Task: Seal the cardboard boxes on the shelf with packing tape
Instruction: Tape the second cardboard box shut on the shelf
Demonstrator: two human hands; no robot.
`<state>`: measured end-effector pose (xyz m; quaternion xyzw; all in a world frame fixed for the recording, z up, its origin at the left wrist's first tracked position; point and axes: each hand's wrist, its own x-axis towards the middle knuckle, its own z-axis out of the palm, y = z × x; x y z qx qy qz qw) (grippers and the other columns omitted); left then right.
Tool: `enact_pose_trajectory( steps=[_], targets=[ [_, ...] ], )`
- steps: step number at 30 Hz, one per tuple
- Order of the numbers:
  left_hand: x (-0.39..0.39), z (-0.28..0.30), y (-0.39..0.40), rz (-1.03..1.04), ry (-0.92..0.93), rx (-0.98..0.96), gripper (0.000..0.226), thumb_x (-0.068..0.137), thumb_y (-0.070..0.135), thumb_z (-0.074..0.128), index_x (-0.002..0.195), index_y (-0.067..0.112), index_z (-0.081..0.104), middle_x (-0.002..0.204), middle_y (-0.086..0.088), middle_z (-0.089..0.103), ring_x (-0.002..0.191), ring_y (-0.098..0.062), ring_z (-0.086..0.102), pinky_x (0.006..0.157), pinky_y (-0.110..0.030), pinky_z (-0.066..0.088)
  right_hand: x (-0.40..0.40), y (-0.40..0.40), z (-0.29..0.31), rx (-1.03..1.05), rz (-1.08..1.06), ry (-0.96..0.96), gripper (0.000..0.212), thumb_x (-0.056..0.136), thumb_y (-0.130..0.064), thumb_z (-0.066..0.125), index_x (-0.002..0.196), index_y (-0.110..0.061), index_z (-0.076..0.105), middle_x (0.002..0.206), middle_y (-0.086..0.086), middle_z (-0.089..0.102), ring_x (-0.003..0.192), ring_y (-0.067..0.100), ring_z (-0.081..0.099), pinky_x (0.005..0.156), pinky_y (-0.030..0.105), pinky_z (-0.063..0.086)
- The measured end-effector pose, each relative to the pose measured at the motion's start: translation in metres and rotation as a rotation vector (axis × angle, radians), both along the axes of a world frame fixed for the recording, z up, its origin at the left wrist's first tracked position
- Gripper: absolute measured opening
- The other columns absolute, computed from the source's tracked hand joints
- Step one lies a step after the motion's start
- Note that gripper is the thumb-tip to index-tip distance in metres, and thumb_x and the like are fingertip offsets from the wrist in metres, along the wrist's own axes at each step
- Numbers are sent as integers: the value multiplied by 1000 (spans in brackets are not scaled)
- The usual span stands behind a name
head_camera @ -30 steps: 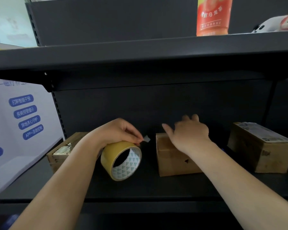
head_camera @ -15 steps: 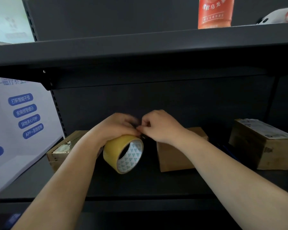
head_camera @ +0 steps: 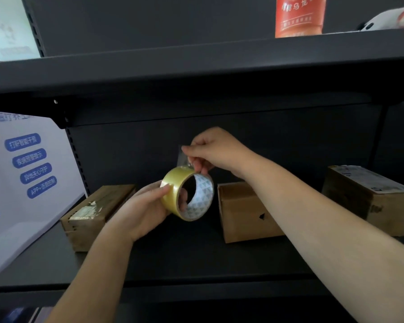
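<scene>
Both hands are up in front of the middle shelf, busy with the roll of packing tape. Her or his left hand grips the yellowish roll from the side, thumb on the outer face and fingers hooked through the core. Just above it, the right hand pinches the free end of the tape between thumb and fingertips, with a short clear strip lifted off the roll.

From where things stand, I'd say the sealing has barely begun: the tape is only being started, and none of it reaches a box. Three cardboard boxes sit on the shelf behind the hands. The left box shows torn, pale remnants of a label or old tape along its top; the middle box lies just beyond the roll, under the right wrist; the right box carries a printed label and sits well apart. I see no fresh strip on any of them, so all three seem left to do.

Much is hard to judge. The right forearm covers part of the middle box's top, so I cannot tell whether its flaps are shut. The pulled strip is nearly transparent against the dark back panel, and its edges blur. Up on the higher shelf, an orange bottle is cut off by the frame.
</scene>
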<state>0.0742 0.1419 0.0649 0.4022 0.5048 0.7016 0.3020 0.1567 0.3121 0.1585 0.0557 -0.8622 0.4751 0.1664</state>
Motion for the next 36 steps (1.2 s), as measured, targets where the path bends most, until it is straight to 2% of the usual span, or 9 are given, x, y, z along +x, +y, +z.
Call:
enact_pose_trajectory(
  steps=[2,5,11,15,18,25,27,30,36],
  targets=[
    [-1,2,-3,-10,127,34,29,73,43,73,74,14,73,65,-5,70,65,-19,68,81,-37,55,2,8,6,-42,-4,-31,29,89,-21,61,64,-6,62,47,0,58,45,13,54,52,24,47],
    [-5,25,-15,-11,190,-2,29,70,48,74,66,20,70,52,-3,64,51,-19,63,67,-33,56,7,21,9,-73,-65,-39,26,87,-20,64,64,-8,64,41,-4,56,39,7,51,43,17,44],
    [-11,77,-1,374,481,-602,42,47,69,68,48,27,67,39,1,52,35,-11,51,42,-22,45,16,58,-13,-265,-326,124,26,87,-18,63,64,-5,63,44,1,54,34,6,47,38,15,42],
    [-24,74,6,59,202,-246,33,55,53,82,59,23,70,39,3,51,35,-8,49,46,-23,48,26,80,-22,-362,-362,77,23,85,-22,66,67,-8,65,43,-1,59,36,6,53,40,17,46],
    [-32,70,11,-241,101,-35,18,76,35,73,77,17,72,42,5,54,37,-7,51,61,-30,56,33,92,-22,-438,-329,34,20,82,-25,69,72,-8,69,49,1,64,40,8,56,44,18,49],
    [-29,102,22,-20,249,-355,39,45,49,88,56,20,64,35,4,43,30,-7,40,36,-19,38,43,110,-17,-379,-274,-180,20,79,-28,71,70,-10,70,39,-6,43,35,5,36,44,18,42],
    [-27,110,28,141,439,-586,45,39,59,84,54,21,67,38,5,48,33,-7,44,35,-19,38,45,119,-15,-419,-342,-163,16,79,-25,71,74,-10,70,37,-7,37,35,6,32,45,18,41],
    [-34,107,32,402,577,-911,38,56,58,73,55,20,67,51,1,54,47,-10,51,41,-22,40,52,138,-13,-387,-470,-102,18,78,-26,71,71,-10,68,38,-7,40,38,7,36,52,21,44],
    [-51,92,30,253,368,-752,31,60,42,71,40,21,59,36,7,35,29,-5,29,32,-17,26,56,147,-27,-341,-502,-146,20,77,-28,73,68,-10,67,38,-7,44,36,6,40,51,21,49]
  ],
)
